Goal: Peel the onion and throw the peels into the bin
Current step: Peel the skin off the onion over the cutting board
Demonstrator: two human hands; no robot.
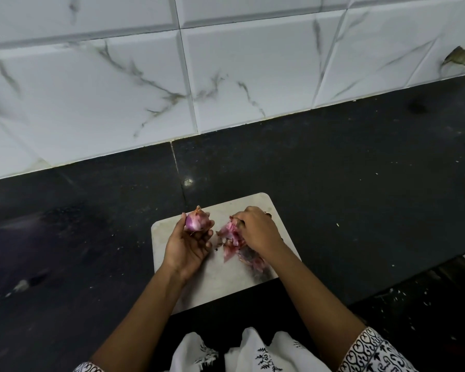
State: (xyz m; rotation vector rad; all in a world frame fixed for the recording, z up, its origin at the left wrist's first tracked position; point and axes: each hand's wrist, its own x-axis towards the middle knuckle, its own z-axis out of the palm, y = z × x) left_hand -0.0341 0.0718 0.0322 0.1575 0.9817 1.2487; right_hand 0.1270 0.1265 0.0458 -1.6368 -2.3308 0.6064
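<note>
- Tiled wall (118,89): white tiles with grey veining fill the upper half of the view.
- Countertop (360,170): a dark stone surface with a seam runs from the wall to the near edge.
- Cutting board (220,277): a pale, rounded-corner board lies flat on the countertop at the near edge. Both forearms cross its near side and hide part of it.
- Sleeve (373,350): white fabric with a black print covers the right upper arm and is cut off by the frame's bottom edge.
- Left hand (188,245): raised over the board's left side, palm turned up. Thumb and fingers are curled round the onion, cradling it at the fingertips.
- Right hand (258,232): palm down over the board's right side, knuckles up. The fingers curl down into the peels; the fingertips are hidden, so they appear to be pinching peel rather than merely resting on it.
- Peels (232,237): a loose pink and brown heap lies on the board, partly under the right hand and wrist.
- Onion (196,221): purple, glossy, with a brown tip pointing up. It is held above the board, just left of the peels and apart from them.
</note>
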